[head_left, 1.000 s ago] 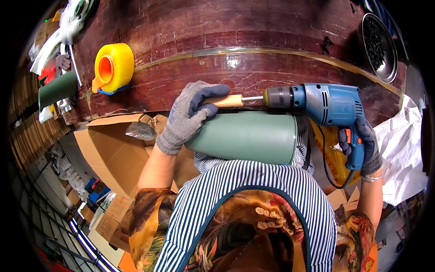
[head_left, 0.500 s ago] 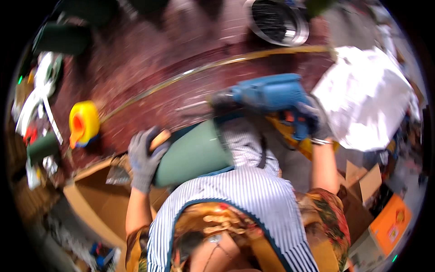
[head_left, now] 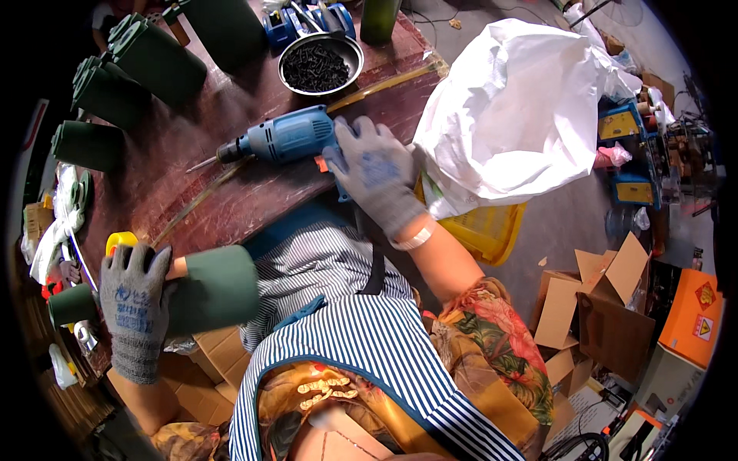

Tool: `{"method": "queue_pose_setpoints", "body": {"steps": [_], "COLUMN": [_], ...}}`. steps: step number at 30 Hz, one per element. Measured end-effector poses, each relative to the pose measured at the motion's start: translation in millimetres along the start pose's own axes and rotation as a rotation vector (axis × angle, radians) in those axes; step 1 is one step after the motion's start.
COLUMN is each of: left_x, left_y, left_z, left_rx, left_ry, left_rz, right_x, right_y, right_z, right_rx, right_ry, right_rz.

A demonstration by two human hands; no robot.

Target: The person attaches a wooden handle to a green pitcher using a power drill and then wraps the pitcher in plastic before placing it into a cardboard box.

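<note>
My left hand (head_left: 138,303), in a grey work glove, is closed at the end of a dark green cylinder (head_left: 215,288), beside its short wooden handle (head_left: 177,267). The cylinder is held sideways in front of my striped apron. A blue power drill (head_left: 288,137) lies on the table, its bit (head_left: 201,164) pointing left. My right hand (head_left: 377,173), also gloved, rests over the rear of the drill and its grip, with fingers stretched and apart. The hand partly hides the drill's grip.
Several green cylinders (head_left: 157,61) stand along the far left of the dark red table (head_left: 231,203). A metal bowl of black screws (head_left: 317,67) sits at the back. On the right are a white sack (head_left: 507,115), a yellow crate (head_left: 492,238) and cardboard boxes (head_left: 600,300).
The drill has moved left and come down onto the table, and my right hand's fingers have loosened from its grip. My left hand has shifted left and lower with the green cylinder.
</note>
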State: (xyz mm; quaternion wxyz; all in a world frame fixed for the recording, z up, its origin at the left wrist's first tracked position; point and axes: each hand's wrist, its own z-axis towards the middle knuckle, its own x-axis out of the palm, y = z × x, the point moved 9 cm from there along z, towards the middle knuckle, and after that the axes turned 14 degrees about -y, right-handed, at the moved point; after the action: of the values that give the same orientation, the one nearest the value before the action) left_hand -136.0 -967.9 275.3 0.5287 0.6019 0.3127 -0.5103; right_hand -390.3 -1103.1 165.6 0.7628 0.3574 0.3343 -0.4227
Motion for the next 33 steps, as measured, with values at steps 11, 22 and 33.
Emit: {"method": "queue_pose_setpoints", "body": {"steps": [11, 22, 33], "left_x": [90.1, -18.1, -127.0], "left_y": [-8.2, -97.5, -170.9], "left_z": [70.6, 27.3, 22.6], "left_rx": [0.095, 0.299, 0.486], "left_ry": [-0.003, -0.390, -1.197], "left_rz": [0.351, -0.256, -0.995], "right_x": [1.1, -228.1, -225.5], "right_y": [-271.7, -280.4, -74.9], "right_z": [10.4, 38.0, 5.4], "right_rx": [-0.580, 0.284, 0.273], "right_ry": [0.777, -0.276, -0.456], "right_rz": [-0.704, 0.560, 0.729]}}
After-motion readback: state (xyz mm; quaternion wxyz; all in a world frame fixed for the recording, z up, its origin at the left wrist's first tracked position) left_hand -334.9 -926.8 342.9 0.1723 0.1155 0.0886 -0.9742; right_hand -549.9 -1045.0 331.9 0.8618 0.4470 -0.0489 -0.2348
